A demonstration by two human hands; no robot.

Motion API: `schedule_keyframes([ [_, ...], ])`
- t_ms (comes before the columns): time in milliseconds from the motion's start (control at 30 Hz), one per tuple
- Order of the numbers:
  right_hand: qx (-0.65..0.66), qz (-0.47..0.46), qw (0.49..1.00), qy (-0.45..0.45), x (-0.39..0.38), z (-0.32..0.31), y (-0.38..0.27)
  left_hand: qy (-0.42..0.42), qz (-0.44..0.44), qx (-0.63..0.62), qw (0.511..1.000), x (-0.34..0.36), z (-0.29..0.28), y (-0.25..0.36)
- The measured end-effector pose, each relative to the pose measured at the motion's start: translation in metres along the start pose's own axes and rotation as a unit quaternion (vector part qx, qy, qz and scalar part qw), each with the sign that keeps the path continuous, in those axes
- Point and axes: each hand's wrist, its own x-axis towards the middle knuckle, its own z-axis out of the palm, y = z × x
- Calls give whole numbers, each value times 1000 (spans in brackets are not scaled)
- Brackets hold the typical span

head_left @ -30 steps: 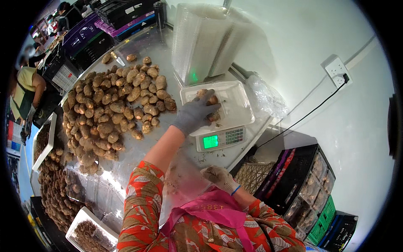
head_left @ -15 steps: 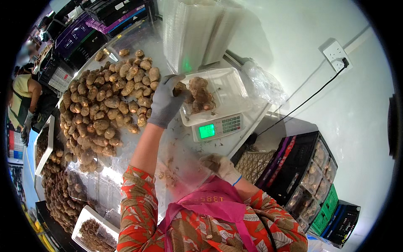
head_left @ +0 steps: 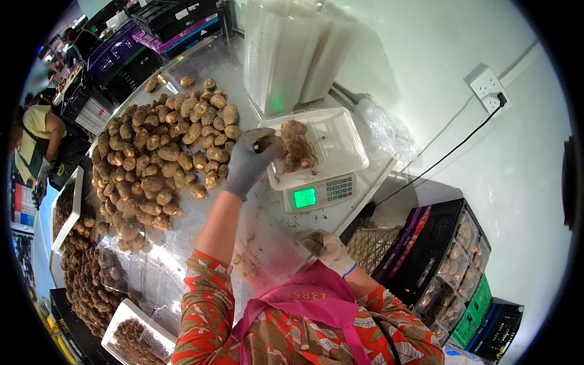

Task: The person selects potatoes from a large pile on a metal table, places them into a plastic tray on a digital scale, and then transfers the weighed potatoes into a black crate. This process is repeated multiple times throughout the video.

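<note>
My left hand (head_left: 246, 165), in a grey glove, is closed round a brown taro root (head_left: 265, 143) at the left rim of a clear plastic tray (head_left: 345, 146). Several taro roots (head_left: 297, 143) lie bunched in the tray's left part. Under it stands a white digital scale (head_left: 337, 190) with a lit green display. Close to my body, my right hand (head_left: 330, 250), in a dirty pale glove, has its fingers bent on the edge of what looks like a clear plastic container (head_left: 277, 243). Left of my left hand spreads a large pile of taro roots (head_left: 152, 167).
Tall stacks of clear trays (head_left: 283, 55) stand behind the scale, beside a crumpled plastic bag (head_left: 386, 128). A black cable (head_left: 443, 155) runs to a wall socket (head_left: 486, 90). Crates (head_left: 447, 261) of packed trays stand at right. White tubs (head_left: 125, 313) sit front left; a co-worker (head_left: 42, 140) is far left.
My left hand with the taro root has shifted slightly, staying at the tray's left rim. My right hand looks much the same. The whole view has shifted a little.
</note>
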Motion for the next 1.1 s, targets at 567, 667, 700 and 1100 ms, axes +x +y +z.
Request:
schedule_keyframes([
  [567,-55,-24,996,60,-10,-13,-68,245,-56,17,968,-146,-116,-56],
  [667,-79,-16,994,75,-14,-16,-64,282,-63,2,957,-204,-142,-65],
  [700,-97,10,994,58,-17,-18,-72,292,-73,-18,953,-220,-148,-69],
  [1100,-148,-41,978,138,-19,-8,-72,333,-122,-104,929,-269,-156,-69],
])
